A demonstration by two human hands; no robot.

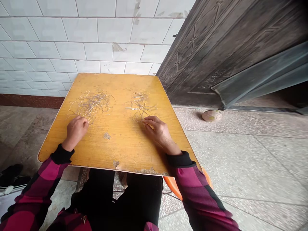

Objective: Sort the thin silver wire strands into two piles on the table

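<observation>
A larger tangled heap of thin, metallic-looking wire pieces lies on the left half of a yellow wooden table. At its near edge is my left hand, closed with the fingers curled down; whatever the fingertips hold is hidden. A smaller, looser group of the same thin pieces lies to the right. My right hand rests low by the near end of that group, fingers loosely bent, with a gap between thumb and forefinger. Its fingertips are beside the wire ends, and I see nothing clearly held.
The tabletop has chipped patches and a worn near edge. A white tiled wall stands behind it. To the right are a dark carved door, a grey cloth and a roundish object on the floor. Something orange shows below the table.
</observation>
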